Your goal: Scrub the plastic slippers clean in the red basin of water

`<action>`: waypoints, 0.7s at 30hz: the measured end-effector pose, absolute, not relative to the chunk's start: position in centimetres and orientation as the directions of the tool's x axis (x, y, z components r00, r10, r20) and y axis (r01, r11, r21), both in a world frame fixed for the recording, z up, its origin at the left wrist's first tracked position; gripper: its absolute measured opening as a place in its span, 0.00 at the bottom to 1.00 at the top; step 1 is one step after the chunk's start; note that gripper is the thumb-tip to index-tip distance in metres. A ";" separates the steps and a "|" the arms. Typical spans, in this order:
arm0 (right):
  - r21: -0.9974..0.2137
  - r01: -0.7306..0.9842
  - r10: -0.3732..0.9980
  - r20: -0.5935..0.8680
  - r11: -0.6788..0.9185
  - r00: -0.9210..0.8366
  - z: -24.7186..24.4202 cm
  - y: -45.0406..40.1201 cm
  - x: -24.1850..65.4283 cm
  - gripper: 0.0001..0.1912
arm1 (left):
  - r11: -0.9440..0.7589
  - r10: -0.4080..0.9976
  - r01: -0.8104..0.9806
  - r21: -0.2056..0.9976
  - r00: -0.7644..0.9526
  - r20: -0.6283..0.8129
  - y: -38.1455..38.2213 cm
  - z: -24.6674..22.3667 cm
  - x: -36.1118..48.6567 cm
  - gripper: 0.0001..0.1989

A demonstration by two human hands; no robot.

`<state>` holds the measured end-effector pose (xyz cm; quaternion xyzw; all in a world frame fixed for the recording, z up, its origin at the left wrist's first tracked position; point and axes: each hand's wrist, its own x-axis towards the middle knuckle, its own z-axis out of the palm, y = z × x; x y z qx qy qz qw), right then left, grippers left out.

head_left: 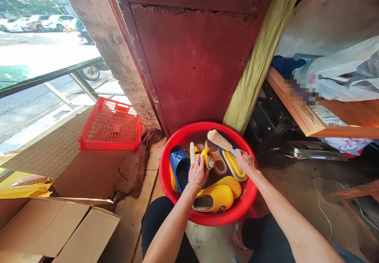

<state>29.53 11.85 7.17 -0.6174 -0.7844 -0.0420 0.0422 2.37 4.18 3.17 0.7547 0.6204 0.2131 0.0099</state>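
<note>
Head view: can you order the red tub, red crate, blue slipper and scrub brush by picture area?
1. red tub
2. red crate
3. blue slipper
4. scrub brush, partly covered by the right hand

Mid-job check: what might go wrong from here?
The yellow slipper held by the left hand might slip, as only that hand steadies it. With other footwear crowding the red basin, the brush in the right hand could bump a neighbouring piece.
</note>
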 end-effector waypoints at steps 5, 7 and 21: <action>-0.018 0.967 0.940 0.241 0.255 -0.243 10.3 12.0 30.7 0.21 | -0.253 0.953 0.911 0.325 0.178 0.244 4.0 3.1 2.6 0.35; -0.060 0.965 0.917 0.331 0.256 -0.223 11.4 11.9 30.1 0.22 | -0.236 0.961 0.911 0.339 0.166 0.223 4.0 3.2 2.7 0.36; -0.719 0.694 0.961 0.206 0.022 0.182 9.3 10.9 21.8 0.17 | -0.222 0.969 0.872 0.435 0.148 0.199 4.6 4.5 3.1 0.34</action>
